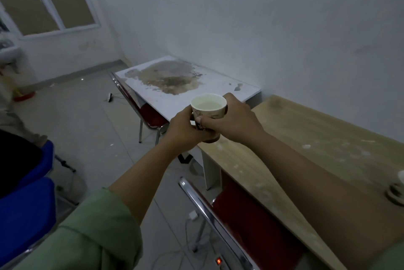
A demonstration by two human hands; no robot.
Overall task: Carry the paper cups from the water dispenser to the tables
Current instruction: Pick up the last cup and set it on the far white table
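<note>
Head view: nearest, at the right edge of the wooden table (323, 138), part of another cup (396, 189) is seen, cut off by the frame, and a red chair (244, 221) is tucked under that table's near side. A power strip (219, 262) with a lit switch and loose cables are seen on the floor below.

Further out, a paper cup (208, 111) is held upright over the wooden table's far left corner. It is filled nearly to the rim with a pale liquid. The left hand (185, 132) is wrapped around its lower wall and base, and the right hand (234, 120) is closed around its upper wall, thumb across the printed side. Whether the base touches the wood cannot be told; it is hidden by the hands.

Beyond, a white table (157, 99) with a large brown stain is set against the wall, a second red chair (150, 116) at its near edge.

The cup is judged to be on its way to one of these tables. It should be kept level, squeezed only lightly so the soft wall is not buckled, and lowered slowly, with the cables avoided underfoot.
</note>
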